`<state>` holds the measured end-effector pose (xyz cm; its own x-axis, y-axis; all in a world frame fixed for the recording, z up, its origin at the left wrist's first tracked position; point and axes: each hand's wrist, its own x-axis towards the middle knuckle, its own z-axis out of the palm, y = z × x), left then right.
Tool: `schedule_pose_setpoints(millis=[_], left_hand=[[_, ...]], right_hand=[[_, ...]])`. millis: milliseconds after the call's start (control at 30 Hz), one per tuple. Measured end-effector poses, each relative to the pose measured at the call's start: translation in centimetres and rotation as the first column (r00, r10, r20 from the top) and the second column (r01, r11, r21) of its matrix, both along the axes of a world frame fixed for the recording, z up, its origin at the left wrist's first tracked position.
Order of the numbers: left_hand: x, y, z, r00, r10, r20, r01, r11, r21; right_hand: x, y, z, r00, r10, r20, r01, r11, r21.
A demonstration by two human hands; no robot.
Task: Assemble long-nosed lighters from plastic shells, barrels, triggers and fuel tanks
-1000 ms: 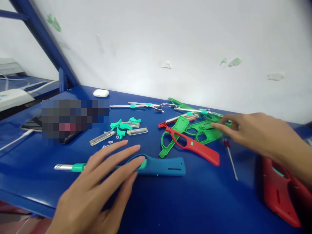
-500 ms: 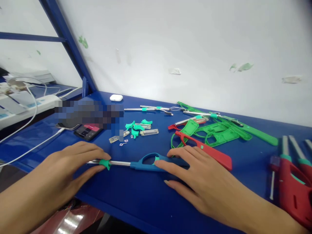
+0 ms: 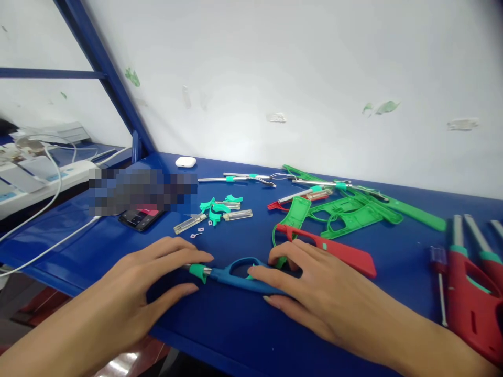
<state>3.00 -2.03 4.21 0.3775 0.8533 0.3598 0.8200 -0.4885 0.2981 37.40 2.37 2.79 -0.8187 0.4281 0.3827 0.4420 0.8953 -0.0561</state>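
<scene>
Since the last look, our left hand (image 3: 143, 285) has slid along to the right, and the green collar (image 3: 197, 270) has come close to the tip of the blue lighter (image 3: 236, 283). The lighter lies near the front edge of the table (image 3: 243, 327), about halfway along. Our left finger and thumb are part open, curved on each side of the collar; we cannot tell if they pinch it. The rest of the metal tube hides behind that hand. Our right hand (image 3: 318, 285) is mostly closed around the lighter's handle, so we can't see its end. One fingertip covers most of the green trigger.

Toward the right side of the table, red lighters (image 3: 471, 303) are cut off by our view, and a screwdriver (image 3: 439, 260) lies just beside them. Past our right hand is a red shell (image 3: 349, 255), its near side partly covered by our knuckles. Behind it, green shells (image 3: 356, 222) overlap in a pile. Left of them lie clear tubes (image 3: 238, 214), green bits (image 3: 215, 218) and pink scraps too tiny to make out. A phone (image 3: 135, 222) sits toward the left, partly under a blurry patch. Near the back edge we see metal rods (image 3: 215, 179) and a white case (image 3: 186, 162).
</scene>
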Motion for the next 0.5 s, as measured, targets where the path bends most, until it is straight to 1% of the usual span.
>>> schedule_pose_setpoints(millis=[100, 233, 333, 500], left_hand=[[0.3, 0.9, 0.3, 0.999, -0.009, 0.044, 0.010, 1.000, -0.027], [0.9, 1.5, 0.2, 0.997, 0.006, 0.072, -0.003, 0.999, -0.049], [1.1, 1.4, 0.3, 0.997, -0.015, 0.069, 0.020, 0.997, -0.071], [1.1, 0.9, 0.7, 0.999, -0.028, 0.028, 0.030, 0.997, -0.076]], right_hand=[[0.1, 0.0, 0.2, 1.000, 0.009, -0.011, -0.010, 1.000, -0.022], [0.1, -0.2, 0.4, 0.999, 0.021, -0.049, -0.022, 0.999, -0.035], [0.0, -0.2, 0.4, 0.998, 0.024, -0.066, -0.023, 1.000, 0.017], [-0.1, -0.2, 0.1, 0.993, 0.012, -0.116, 0.006, 0.988, 0.152]])
